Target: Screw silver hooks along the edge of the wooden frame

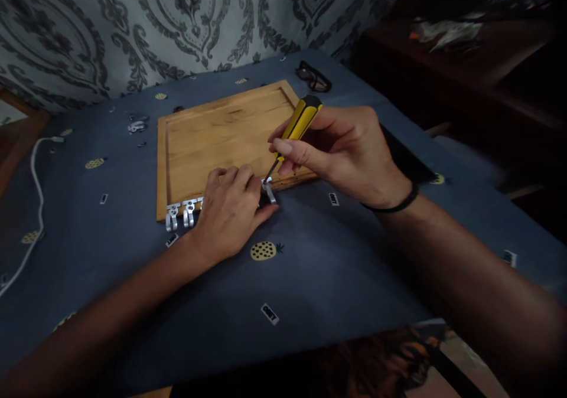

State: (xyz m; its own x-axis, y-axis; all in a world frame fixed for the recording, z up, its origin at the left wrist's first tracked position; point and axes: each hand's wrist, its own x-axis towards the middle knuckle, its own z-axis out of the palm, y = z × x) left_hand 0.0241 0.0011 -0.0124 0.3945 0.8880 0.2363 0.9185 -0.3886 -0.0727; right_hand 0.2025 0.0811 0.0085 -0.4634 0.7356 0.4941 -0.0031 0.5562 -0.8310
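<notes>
A framed wooden board (221, 126) lies flat on the cloth. Along its near edge sit silvery metal hooks (188, 212), some of them behind my left hand. My left hand (233, 209) is closed over that edge, index finger and thumb at a metal hook (269, 192); its exact hold is partly hidden. Between the thumb and fingers of my right hand (341, 150) is a screwdriver (299, 125) with a yellow and black handle. The screwdriver is tilted, its tip down at the top of that same hook. Any screw under the tip is too small to make out.
Loose metal hooks (137, 126) lie left of the board. Dark-framed glasses (313, 77) rest beyond its far right corner. A white cable (38, 179) runs along the left. Blue pineapple-print cloth (212, 309) covers the surface, and a patterned grey backing (186, 26) rises behind it.
</notes>
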